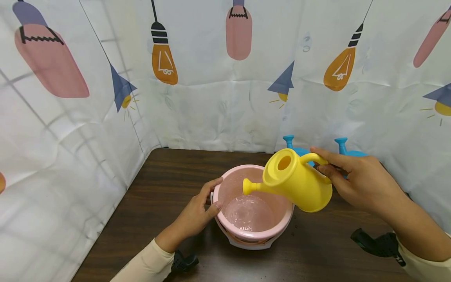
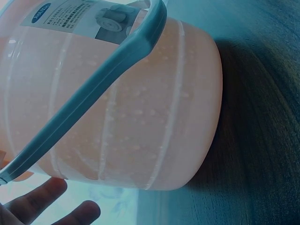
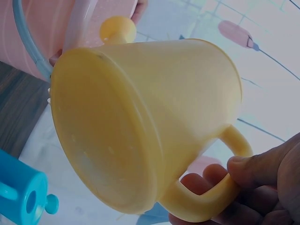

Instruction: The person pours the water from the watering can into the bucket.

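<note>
While left hand point(image 1: 196, 213) holds pink bucket point(image 1: 254, 235), right hand point(image 1: 363, 184), gripping yellow watering can point(image 1: 304, 186), partly hides two blue cans point(image 1: 356, 153)

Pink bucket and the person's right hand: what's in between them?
The yellow watering can, as the head view shows: the right hand holds its handle, and its spout reaches over the pink bucket.
</note>
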### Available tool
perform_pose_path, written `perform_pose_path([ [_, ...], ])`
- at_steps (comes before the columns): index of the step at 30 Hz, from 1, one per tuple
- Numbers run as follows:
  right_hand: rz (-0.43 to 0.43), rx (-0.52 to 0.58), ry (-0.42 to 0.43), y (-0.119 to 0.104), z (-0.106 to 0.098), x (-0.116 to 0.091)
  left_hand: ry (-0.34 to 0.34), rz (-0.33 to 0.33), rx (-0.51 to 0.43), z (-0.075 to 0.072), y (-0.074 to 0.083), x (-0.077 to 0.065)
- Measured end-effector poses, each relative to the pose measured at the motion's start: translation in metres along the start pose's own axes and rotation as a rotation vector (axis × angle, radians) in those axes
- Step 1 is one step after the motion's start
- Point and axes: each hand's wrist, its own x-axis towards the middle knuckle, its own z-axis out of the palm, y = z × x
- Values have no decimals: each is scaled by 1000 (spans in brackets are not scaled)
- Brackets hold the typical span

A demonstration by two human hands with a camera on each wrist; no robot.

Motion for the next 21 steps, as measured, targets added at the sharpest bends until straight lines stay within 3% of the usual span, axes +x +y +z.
perform_pose_path([
  [21, 5, -2, -10, -1, 0, 0, 1, 9, 5, 0, -1, -1],
])
